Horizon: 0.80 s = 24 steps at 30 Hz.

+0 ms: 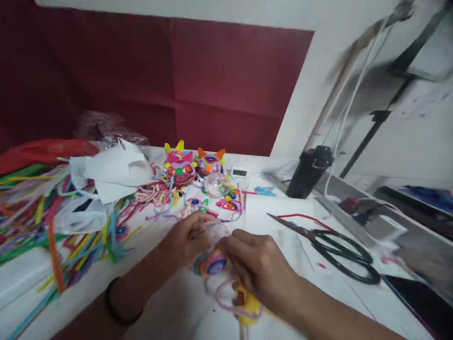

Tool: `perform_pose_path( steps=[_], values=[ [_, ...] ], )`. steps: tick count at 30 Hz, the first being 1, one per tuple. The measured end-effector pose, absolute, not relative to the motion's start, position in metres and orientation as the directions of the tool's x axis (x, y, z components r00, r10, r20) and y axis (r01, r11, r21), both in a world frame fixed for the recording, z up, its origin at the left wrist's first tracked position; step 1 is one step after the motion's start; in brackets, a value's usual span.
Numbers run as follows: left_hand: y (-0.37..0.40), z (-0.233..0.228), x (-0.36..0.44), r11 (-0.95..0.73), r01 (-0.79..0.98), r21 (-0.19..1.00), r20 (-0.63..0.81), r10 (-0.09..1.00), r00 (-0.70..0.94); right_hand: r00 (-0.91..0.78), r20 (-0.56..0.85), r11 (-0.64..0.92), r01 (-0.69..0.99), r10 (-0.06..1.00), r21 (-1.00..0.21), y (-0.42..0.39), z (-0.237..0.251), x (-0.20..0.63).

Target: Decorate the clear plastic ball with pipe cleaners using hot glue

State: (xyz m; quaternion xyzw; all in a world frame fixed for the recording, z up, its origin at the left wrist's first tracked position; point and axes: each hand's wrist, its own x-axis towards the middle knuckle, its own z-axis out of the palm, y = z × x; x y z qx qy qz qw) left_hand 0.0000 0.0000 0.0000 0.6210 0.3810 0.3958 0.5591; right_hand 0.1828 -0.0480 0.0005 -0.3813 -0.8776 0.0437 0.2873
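Observation:
My left hand (193, 238) is closed around a clear ball (214, 262) partly covered in coiled colourful pipe cleaners, with a blue and purple round patch facing me. Pressed together against the ball's upper right are the fingers of my right hand (253, 257); they cover whatever lies between them. A pink pipe cleaner (221, 300) loops below the ball. Beneath my right hand lies a yellow object (250, 302), blurred and partly hidden. Past my hands are a second clear ball (217, 184) and finished-looking pipe-cleaner faces (180, 172) with horns or ears.
Loose pipe cleaners (81, 245) pile up on the left beside white paper scraps (118, 165). To the right lie black-handled scissors (339, 252), a red pipe cleaner (307, 216) and a dark phone (417, 302). A small white display (239, 173) and a black holder (309, 171) stand behind.

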Motion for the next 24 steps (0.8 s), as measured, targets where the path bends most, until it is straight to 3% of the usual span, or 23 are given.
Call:
perform_pose_path(
  steps=[10,24],
  values=[
    [-0.008,0.005,-0.010,0.023,0.035,0.999,-0.036,0.896,0.444,-0.544,0.454,0.697,0.648,0.705,-0.306,-0.048,0.004,0.180],
    [-0.007,0.006,-0.011,0.055,0.024,0.998,-0.060,0.871,0.488,-0.546,0.437,0.687,0.665,0.715,-0.294,-0.045,0.004,0.180]
  ],
)
